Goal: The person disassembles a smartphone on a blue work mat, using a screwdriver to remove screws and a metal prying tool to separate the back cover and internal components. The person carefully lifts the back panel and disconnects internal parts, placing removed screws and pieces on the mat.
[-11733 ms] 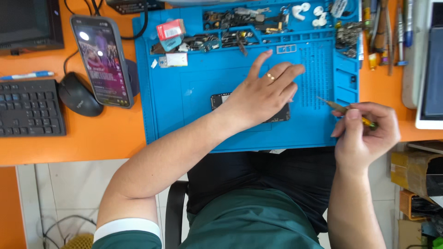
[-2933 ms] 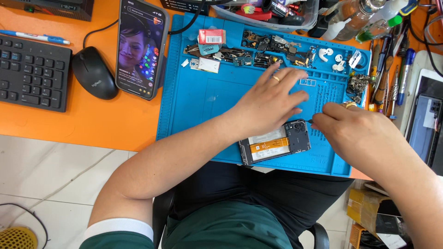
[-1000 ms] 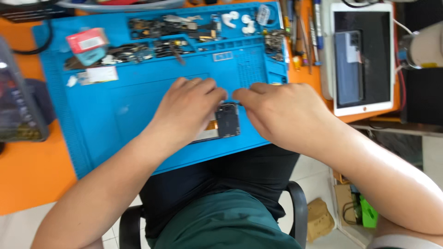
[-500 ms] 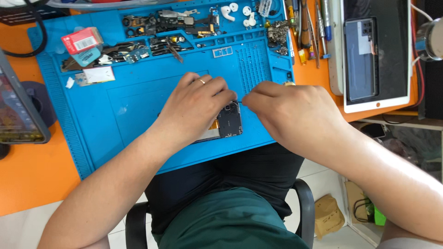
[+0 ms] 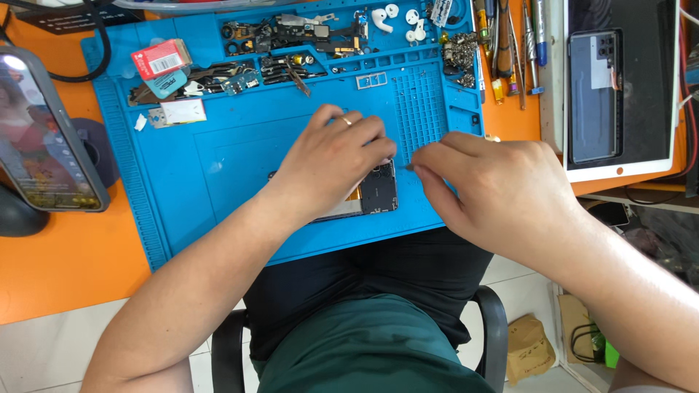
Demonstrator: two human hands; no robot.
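An opened phone (image 5: 380,195) with its dark inner parts showing lies near the front edge of a blue repair mat (image 5: 218,160). My left hand (image 5: 331,161), with a ring on one finger, lies over the phone and holds it down, hiding most of it. To its right, my right hand (image 5: 502,191) has its fingers pinched on a thin tool (image 5: 409,167). Only the tool's small tip shows, at the phone's upper right corner. The two hands nearly touch.
Small parts, a red box (image 5: 160,58) and white earbuds (image 5: 386,14) fill the mat's far trays. Screwdrivers (image 5: 510,44) lie to their right. A white-framed panel (image 5: 619,91) sits at far right. A lit phone (image 5: 44,138) and a mouse (image 5: 14,211) are on the orange desk (image 5: 65,269) at left.
Both hands stay on the opened phone in nearly the same pose. The view has shifted, so the lit phone at left shows more fully now.
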